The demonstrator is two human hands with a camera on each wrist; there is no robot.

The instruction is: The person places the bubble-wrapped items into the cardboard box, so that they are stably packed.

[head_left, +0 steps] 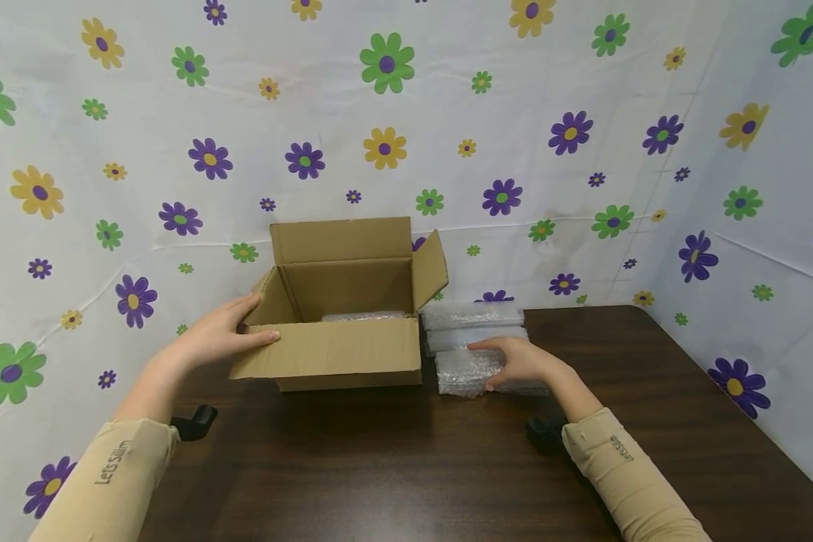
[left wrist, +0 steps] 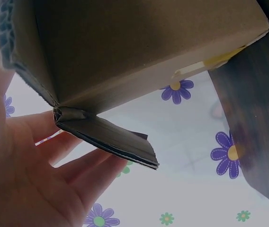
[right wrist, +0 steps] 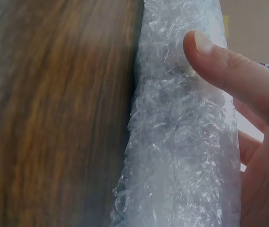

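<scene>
An open cardboard box stands on the dark wooden table, with one bubble-wrapped package lying inside it. My left hand grips the box's near left corner, thumb laid on the front flap and fingers along the left side flap. Three more bubble-wrapped packages lie in a row just right of the box. My right hand holds the nearest of them, with fingers over its top and the thumb pressed on its near side. That package still rests on the table.
A white cloth with coloured flowers hangs close behind the table and along its right side. The table's left edge runs under my left forearm. Small black wrist mounts sit under both sleeves.
</scene>
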